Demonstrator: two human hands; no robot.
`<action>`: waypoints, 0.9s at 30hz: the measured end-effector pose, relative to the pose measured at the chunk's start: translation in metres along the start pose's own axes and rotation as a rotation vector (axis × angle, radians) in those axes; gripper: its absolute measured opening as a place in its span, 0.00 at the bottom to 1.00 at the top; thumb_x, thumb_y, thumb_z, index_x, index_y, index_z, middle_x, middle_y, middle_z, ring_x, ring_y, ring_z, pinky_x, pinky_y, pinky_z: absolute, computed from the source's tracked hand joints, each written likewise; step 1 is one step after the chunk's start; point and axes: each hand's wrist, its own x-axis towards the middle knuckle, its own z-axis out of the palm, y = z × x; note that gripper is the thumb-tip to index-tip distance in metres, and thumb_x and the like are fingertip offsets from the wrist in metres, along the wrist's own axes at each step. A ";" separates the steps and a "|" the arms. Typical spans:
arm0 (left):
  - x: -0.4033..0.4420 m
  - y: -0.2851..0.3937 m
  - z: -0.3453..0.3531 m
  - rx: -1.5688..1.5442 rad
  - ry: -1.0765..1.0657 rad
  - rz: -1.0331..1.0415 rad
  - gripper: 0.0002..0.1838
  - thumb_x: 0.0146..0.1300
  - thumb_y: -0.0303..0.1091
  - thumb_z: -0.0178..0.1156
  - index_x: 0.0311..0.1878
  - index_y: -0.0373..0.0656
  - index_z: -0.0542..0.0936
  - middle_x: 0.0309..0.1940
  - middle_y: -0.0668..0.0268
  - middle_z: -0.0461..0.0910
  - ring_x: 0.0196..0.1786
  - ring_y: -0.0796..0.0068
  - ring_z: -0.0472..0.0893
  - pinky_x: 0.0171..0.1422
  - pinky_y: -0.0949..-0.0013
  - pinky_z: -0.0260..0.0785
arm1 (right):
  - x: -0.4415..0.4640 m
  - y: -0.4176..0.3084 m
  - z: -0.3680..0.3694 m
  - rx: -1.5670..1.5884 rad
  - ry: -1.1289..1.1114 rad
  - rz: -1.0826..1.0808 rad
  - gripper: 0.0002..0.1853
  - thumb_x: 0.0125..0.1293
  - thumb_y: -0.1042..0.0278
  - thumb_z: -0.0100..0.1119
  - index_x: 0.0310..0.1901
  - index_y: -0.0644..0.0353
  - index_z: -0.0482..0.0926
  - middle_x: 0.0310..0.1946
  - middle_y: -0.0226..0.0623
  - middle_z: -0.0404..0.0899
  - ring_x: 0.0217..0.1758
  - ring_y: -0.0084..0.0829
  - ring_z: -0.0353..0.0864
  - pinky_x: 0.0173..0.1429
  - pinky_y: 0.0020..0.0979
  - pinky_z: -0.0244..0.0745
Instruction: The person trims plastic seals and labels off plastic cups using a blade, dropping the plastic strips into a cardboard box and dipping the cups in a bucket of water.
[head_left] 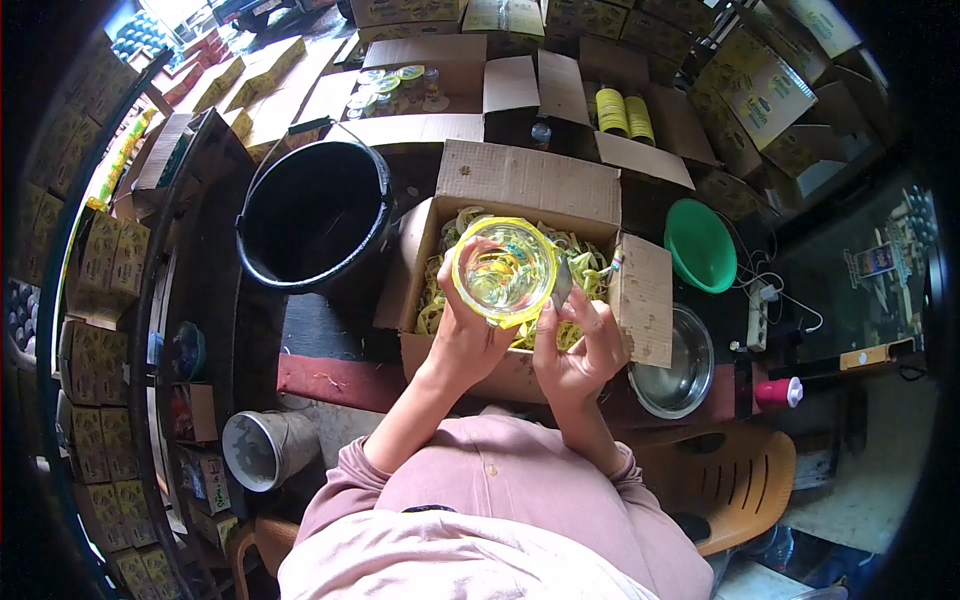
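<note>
Yellow edged the rim of a clear, round cup (pixel 506 272), green and orange marks showing through it. The left hand (pixel 468 335) curled around its left side; the right hand (pixel 580 345) pinched a thin grey piece (pixel 562 285) by its right. Below both hands, an open box (pixel 530 185) of yellow-green strips (pixel 430 318) stood on the dark table (pixel 322 328). Left of the left hand I saw a black bucket (pixel 310 215); right of the right hand, a green bowl (pixel 700 248) and a shiny bowl (pixel 672 368). Cartons (pixel 755 85) crowded beyond.
</note>
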 end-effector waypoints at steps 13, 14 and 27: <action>-0.008 0.009 0.004 -0.015 0.000 0.022 0.39 0.52 0.24 0.56 0.60 0.34 0.41 0.56 0.43 0.57 0.57 0.52 0.64 0.62 0.55 0.55 | 0.001 0.000 0.000 -0.054 0.048 -0.065 0.19 0.47 0.83 0.61 0.44 0.63 0.77 0.23 0.35 0.74 0.22 0.26 0.74 0.26 0.24 0.69; -0.009 0.009 0.004 -0.006 -0.009 0.018 0.40 0.52 0.25 0.56 0.61 0.34 0.41 0.56 0.43 0.56 0.58 0.53 0.64 0.62 0.56 0.56 | 0.002 0.000 0.000 -0.062 0.056 -0.073 0.19 0.47 0.83 0.61 0.44 0.63 0.77 0.22 0.35 0.74 0.21 0.26 0.73 0.26 0.24 0.69; -0.009 0.013 0.002 0.012 -0.081 0.026 0.37 0.47 0.19 0.53 0.58 0.32 0.44 0.53 0.43 0.60 0.56 0.47 0.65 0.63 0.54 0.53 | 0.012 0.012 -0.004 0.019 0.011 -0.002 0.22 0.44 0.85 0.61 0.45 0.57 0.78 0.21 0.33 0.73 0.22 0.25 0.74 0.28 0.25 0.70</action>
